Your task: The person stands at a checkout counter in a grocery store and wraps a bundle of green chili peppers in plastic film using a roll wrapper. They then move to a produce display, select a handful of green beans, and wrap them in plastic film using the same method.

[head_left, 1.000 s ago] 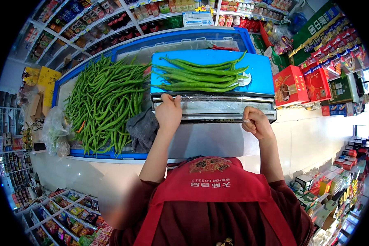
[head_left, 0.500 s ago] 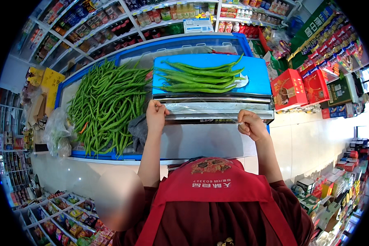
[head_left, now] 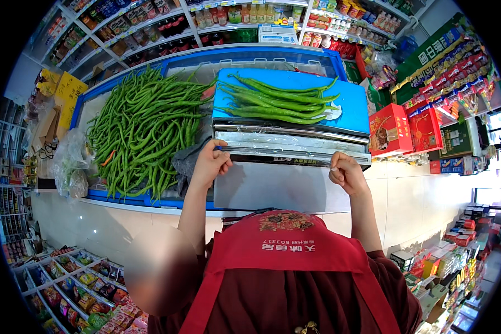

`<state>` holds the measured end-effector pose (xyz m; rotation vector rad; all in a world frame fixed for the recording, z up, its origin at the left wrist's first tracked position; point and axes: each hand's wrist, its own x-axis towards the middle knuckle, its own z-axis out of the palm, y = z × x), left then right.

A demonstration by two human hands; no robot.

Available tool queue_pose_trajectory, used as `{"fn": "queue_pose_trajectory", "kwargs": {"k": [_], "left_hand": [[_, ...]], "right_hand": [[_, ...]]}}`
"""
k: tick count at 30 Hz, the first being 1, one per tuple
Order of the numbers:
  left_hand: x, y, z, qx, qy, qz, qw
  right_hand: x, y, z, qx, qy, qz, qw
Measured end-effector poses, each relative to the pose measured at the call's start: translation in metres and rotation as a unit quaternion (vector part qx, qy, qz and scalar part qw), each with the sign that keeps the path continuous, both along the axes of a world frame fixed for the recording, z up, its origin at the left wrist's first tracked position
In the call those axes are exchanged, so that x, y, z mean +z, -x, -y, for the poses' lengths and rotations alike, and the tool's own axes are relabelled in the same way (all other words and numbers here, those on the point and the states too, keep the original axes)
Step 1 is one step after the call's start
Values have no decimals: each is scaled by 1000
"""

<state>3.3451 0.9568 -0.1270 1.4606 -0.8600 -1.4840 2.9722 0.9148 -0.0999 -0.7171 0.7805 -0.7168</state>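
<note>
Now the left hand (head_left: 210,162) is pinching the near left corner of a sheet of clear cling film (head_left: 281,186), fingers curled tight on its edge. Right hand (head_left: 348,173) is doing the same at the near right corner, fist closed around the film's edge. Between the two hands the film is lying stretched flat and taut, running from the person's chest out to the wrapping machine (head_left: 292,146), whose metal roll bar is sitting just beyond both hands.

On top of the machine a blue tray (head_left: 348,106) is resting, carrying a bundle of long green peppers (head_left: 275,100) laid crosswise, stems pointing right. Left of the machine, touching its side, a large heap of the same green peppers (head_left: 142,131) is filling a blue-rimmed chest freezer (head_left: 117,196) that is serving as the worktop. A grey cloth (head_left: 185,161) is lying crumpled just beside the left hand, between heap and machine.

Red gift boxes (head_left: 406,131) are standing right of the machine. Shelves of bottles (head_left: 222,14) are running along the back. Person is wearing a red apron (head_left: 286,256) over a dark top.
</note>
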Motion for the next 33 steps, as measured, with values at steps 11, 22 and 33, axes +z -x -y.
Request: {"fn": "queue_pose_trajectory", "kwargs": {"k": [11,22,33], "left_hand": [[-7,28,14,-74,316,480,815],[-6,4,-31,-77,387,533,748],[-39,50,-2,91,-175,-90,976]], "right_hand": [[-9,-5,-11,1,5,-47,999],[-11,-5,-15,3,4,-76,997],[-19,-4,-14,18,6,-97,995]]}}
